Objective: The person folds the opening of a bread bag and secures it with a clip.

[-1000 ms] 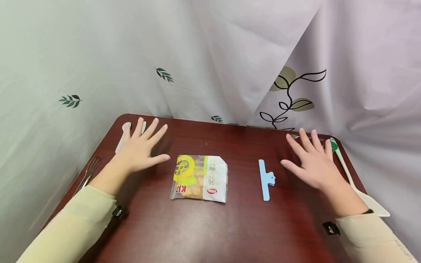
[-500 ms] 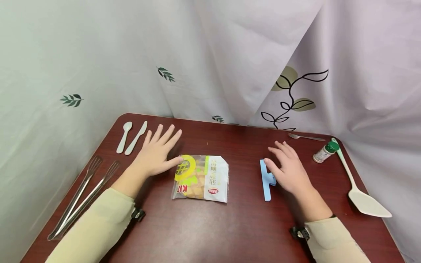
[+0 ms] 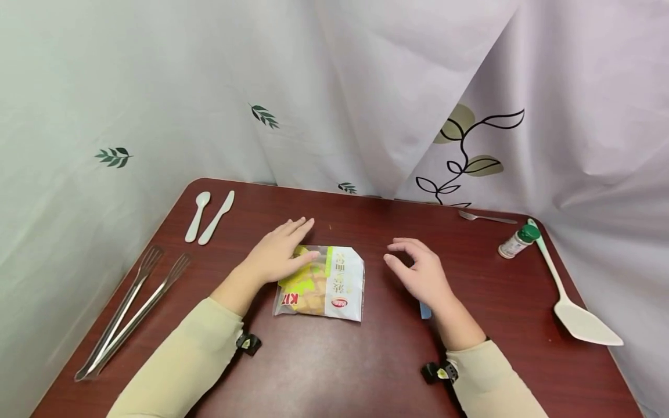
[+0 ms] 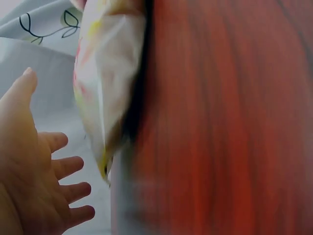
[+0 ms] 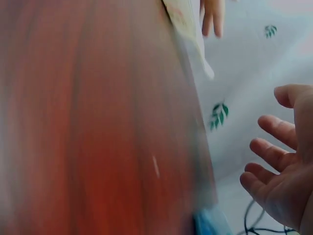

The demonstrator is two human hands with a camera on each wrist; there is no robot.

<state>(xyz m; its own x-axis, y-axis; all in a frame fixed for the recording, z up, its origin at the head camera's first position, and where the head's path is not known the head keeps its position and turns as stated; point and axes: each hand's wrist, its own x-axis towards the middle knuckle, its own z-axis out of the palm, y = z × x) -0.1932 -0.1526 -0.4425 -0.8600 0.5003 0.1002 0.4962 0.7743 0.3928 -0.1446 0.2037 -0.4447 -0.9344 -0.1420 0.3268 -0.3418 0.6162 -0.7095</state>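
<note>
A plastic food bag (image 3: pixel 345 284) with a yellow-green and white print lies flat mid-table. My left hand (image 3: pixel 274 255) hangs over its left upper corner, fingers spread loosely and thumb across the print. In the left wrist view, that hand (image 4: pixel 34 171) shows a gap between its fingertips and the bag (image 4: pixel 112 73). My right hand (image 3: pixel 420 276) is right of the bag, apart from it, with fingers loosely bent and nothing in them. It covers most of a light blue bag clip (image 3: pixel 425 311); only the clip's lower end shows. The right wrist view has the right hand's fingers (image 5: pixel 274 152) parted.
On the left lie a white spoon (image 3: pixel 196 217), a white knife (image 3: pixel 216 219) and long metal tongs (image 3: pixel 125 322). A small fork (image 3: pixel 487 218), a green-capped shaker (image 3: pixel 517 242) and a white spatula (image 3: pixel 582 322) lie on the right. Curtains (image 3: pixel 334 98) rise behind the table.
Both hands have moved inward: the left rightward over the bag's corner, the right leftward past the blue clip, its fingers bending more. The bag stays in place.
</note>
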